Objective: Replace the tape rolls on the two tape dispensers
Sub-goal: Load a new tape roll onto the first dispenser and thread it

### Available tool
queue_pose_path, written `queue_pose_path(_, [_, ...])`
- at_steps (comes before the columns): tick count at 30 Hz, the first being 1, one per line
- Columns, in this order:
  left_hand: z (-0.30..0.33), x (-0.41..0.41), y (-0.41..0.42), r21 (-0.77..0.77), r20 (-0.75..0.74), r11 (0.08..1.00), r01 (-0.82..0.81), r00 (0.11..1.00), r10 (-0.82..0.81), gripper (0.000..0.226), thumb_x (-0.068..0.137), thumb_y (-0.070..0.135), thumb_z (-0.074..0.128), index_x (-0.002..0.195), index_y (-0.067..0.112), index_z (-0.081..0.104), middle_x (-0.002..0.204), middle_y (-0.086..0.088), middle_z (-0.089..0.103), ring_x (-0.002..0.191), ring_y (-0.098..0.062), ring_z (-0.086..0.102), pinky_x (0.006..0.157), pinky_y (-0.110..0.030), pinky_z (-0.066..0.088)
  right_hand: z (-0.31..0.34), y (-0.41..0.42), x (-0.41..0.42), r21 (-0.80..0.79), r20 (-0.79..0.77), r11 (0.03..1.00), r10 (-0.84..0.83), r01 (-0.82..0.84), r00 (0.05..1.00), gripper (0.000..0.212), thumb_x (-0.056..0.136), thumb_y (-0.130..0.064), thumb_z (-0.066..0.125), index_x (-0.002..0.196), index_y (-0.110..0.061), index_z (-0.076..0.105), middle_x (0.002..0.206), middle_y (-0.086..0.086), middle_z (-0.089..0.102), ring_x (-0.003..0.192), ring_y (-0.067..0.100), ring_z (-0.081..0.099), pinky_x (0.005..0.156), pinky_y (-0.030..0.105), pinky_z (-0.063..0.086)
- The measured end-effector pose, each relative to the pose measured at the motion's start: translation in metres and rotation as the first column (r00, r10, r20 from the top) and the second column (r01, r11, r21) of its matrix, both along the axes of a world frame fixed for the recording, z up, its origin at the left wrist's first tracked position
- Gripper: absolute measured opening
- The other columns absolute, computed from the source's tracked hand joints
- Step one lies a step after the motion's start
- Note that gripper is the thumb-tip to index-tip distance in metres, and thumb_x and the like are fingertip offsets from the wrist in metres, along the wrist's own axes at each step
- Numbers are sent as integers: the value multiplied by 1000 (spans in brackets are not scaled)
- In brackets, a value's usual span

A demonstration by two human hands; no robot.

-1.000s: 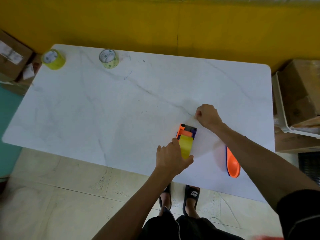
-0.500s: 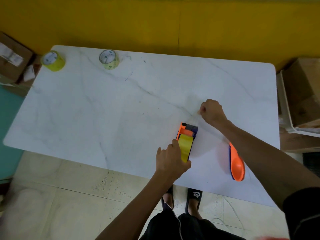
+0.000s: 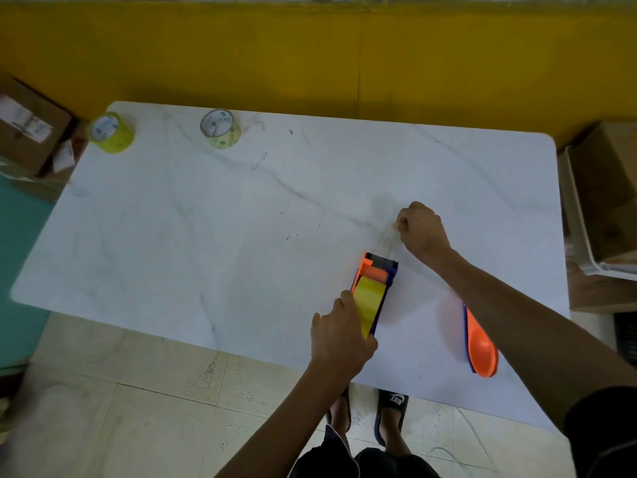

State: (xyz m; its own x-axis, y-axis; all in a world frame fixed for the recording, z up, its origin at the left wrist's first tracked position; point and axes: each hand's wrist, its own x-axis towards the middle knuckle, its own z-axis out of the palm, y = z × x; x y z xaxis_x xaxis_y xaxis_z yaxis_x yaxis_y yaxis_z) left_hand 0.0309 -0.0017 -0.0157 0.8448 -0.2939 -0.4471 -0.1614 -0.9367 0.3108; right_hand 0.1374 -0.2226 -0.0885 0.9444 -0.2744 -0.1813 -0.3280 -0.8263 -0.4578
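An orange and purple tape dispenser (image 3: 378, 270) lies on the white marble table (image 3: 241, 219) near its front edge, with a yellow tape roll (image 3: 369, 301) mounted in it. My left hand (image 3: 339, 334) grips the dispenser's near end. My right hand (image 3: 422, 231) is closed in a fist beyond the dispenser's front, pinching the end of a clear tape strip pulled out from it. A second orange and purple dispenser (image 3: 481, 346) lies at the right, partly under my right forearm. Two loose tape rolls stand at the far left: a yellow one (image 3: 111, 132) and a paler one (image 3: 220, 128).
A yellow wall runs behind the table. Cardboard boxes sit on the floor at the left (image 3: 27, 125) and on the right (image 3: 606, 188). My feet in black slippers (image 3: 391, 414) stand on the tiled floor under the front edge.
My right hand has moved away from the dispenser's front toward the far side, drawing out the clear tape strip. My left hand has stayed on the dispenser.
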Motion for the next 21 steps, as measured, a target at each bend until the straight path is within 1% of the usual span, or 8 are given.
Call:
queue_pose_path(2, [-1, -1, 2, 6, -7, 1000, 4, 1000, -4, 50, 78, 29, 68, 115, 14, 38, 101, -1, 58, 73, -24, 54, 77, -34, 43, -1, -1, 1, -12, 20, 999, -32, 32, 999, 16, 89, -1, 50, 79, 0, 62, 92, 16, 56, 77, 35, 59, 67, 32, 43])
queue_pose_path(4, [-5, -2, 7, 4, -18, 1000, 4, 1000, -4, 53, 77, 30, 69, 116, 15, 37, 102, 1, 58, 83, -24, 62, 95, -40, 46, -2, -2, 2, -29, 26, 998, -47, 48, 999, 18, 91, -3, 49, 82, 2, 63, 94, 17, 56, 78, 37, 59, 68, 35, 47])
queue_pose_path(7, [-9, -3, 12, -12, -24, 1000, -10, 1000, 10, 58, 75, 33, 68, 120, 17, 35, 101, 5, 58, 91, -22, 65, 113, -49, 32, -5, 0, 5, -29, 35, 999, -43, 44, 998, 20, 92, -4, 46, 84, 2, 63, 95, 18, 56, 78, 37, 59, 72, 39, 49])
queue_pose_path(9, [-8, -3, 11, -77, -49, 995, -68, 997, 64, 55, 74, 43, 66, 115, 21, 36, 95, 7, 59, 87, -20, 65, 108, -49, 39, -8, 0, 7, -24, 33, 999, -44, 45, 998, 21, 91, -5, 44, 85, 2, 63, 95, 18, 57, 79, 37, 59, 73, 39, 49])
queue_pose_path(11, [-2, 0, 7, -146, -129, 970, -195, 976, 177, 54, 72, 61, 60, 105, 23, 39, 89, 5, 60, 81, -19, 64, 86, -43, 53, -8, -1, 7, -11, 15, 999, -53, 53, 998, 20, 89, -4, 44, 84, 1, 64, 94, 18, 57, 79, 37, 59, 72, 39, 49])
queue_pose_path(13, [2, 8, 2, -123, -176, 962, -246, 959, 222, 61, 70, 68, 58, 104, 21, 40, 93, 1, 61, 85, -23, 64, 75, -39, 54, -8, -3, 8, -6, -15, 998, -55, 55, 998, 19, 87, -3, 45, 82, 1, 63, 92, 17, 60, 81, 36, 59, 71, 37, 47])
queue_pose_path(18, [5, 22, -8, -11, -216, 991, -136, 968, 130, 56, 73, 39, 65, 116, 12, 41, 107, -8, 58, 98, -29, 58, 74, -34, 45, -4, -4, 10, 0, -57, 999, -52, 52, 997, 18, 86, -3, 46, 82, 0, 63, 88, 16, 65, 83, 35, 61, 72, 36, 46])
queue_pose_path(21, [1, 15, 0, -102, -201, 978, -180, 967, 157, 43, 71, 34, 66, 102, 14, 44, 93, -4, 62, 83, -26, 62, 69, -34, 49, -5, -8, 6, 48, -67, 996, -71, 74, 995, 16, 86, -4, 50, 78, 1, 63, 85, 15, 68, 80, 32, 62, 71, 32, 46])
